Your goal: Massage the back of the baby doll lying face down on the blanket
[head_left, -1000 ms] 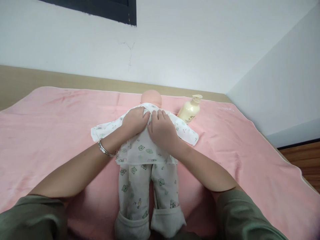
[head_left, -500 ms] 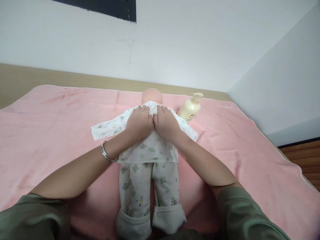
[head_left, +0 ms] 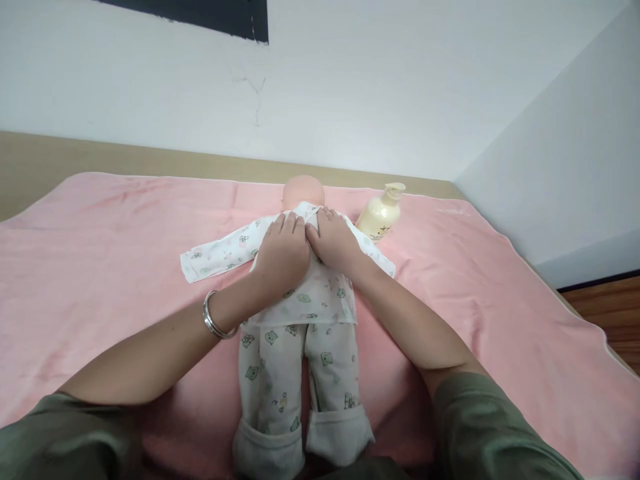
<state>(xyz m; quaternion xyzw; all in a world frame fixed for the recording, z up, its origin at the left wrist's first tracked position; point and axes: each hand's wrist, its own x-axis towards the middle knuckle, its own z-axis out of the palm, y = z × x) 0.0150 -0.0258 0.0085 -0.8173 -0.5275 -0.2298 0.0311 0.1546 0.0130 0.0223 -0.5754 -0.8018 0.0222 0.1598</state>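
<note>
A baby doll lies stretched out on a pink blanket, its bald head away from me and its face out of sight. It wears a white printed top and matching trousers with turned-up cuffs. Flat on the upper back of the top rests my left hand, fingers pointing toward the doll's head. Beside it, my right hand presses on the same area, its thumb touching the left hand's edge. Neither hand grips anything; both have their fingers extended. A silver bangle circles my left wrist.
A cream pump bottle leans on the blanket just right of the doll's shoulder. The pink blanket covers a light wooden surface that meets a white wall. Another wall rises at the right.
My left hand has shifted slightly right and back toward me, its wrist a little lower. The right hand stays in nearly the same spot. The doll and bottle have not moved.
</note>
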